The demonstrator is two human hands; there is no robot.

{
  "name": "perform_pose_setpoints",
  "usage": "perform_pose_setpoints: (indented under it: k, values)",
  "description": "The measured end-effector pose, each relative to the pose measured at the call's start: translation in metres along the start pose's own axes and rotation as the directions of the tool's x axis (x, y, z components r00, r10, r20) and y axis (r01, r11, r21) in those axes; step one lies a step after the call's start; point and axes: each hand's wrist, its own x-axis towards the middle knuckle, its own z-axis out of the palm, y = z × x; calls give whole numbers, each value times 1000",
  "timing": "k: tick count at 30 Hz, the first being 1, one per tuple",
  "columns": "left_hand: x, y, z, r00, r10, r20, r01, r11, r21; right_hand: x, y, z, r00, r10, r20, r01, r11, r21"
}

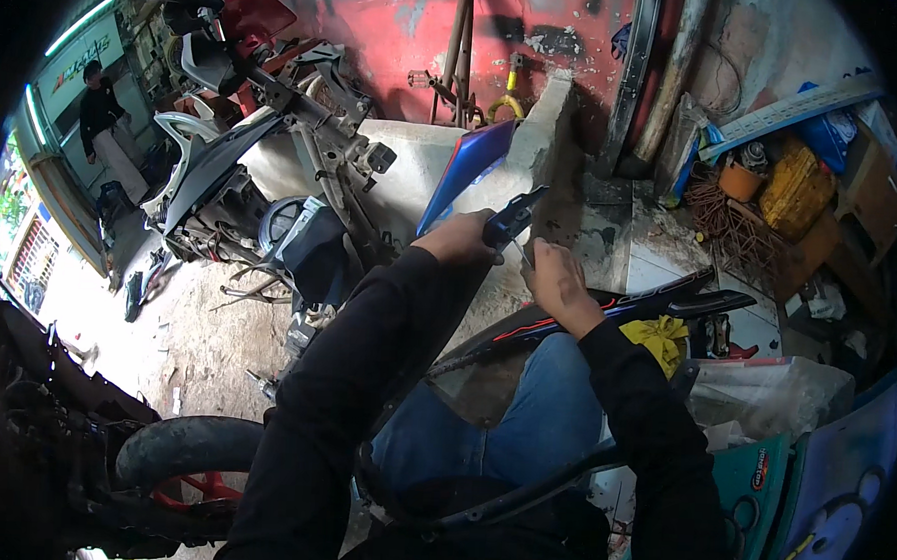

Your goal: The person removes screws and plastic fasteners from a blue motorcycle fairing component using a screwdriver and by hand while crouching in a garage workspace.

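Head view: above a seated person's blue denim knees [556, 385], the left grip [458, 238] pinched a dark, narrow plastic part [516, 215], raised before the lap, apparently to steady it in plain sight. The right grip [560, 283] was curled near that part's lower end; I cannot tell whether it pinched anything. A glossy blue, red-edged pointed panel [469, 166] rose just beyond the left knuckles, perhaps joined to the part. 1 long black panel with red and blue streaks [617, 309] lay past the right knee, near a crumpled yellow cloth [658, 342], seemingly kept within reach.

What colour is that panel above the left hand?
Mostly blue; the panel shows best in the head view.
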Motion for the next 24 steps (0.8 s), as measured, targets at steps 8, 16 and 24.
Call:
perform_pose_setpoints:
  k: [8, 16, 24]
  values:
    - [3, 4, 1, 999, 46, 2, -46, 999, -12, 12, -11, -5, 995, 76, 65, -79, 996, 44]
    - [7, 15, 3, 999, 11, 32, -12, 1000, 4, 22, -3, -6, 997, 70, 28, -74, 976, 204]
    - [16, 8, 1, 997, -38, 64, 35, 999, 40, 25, 6, 8, 927, 343, -151, -241, 854, 461]
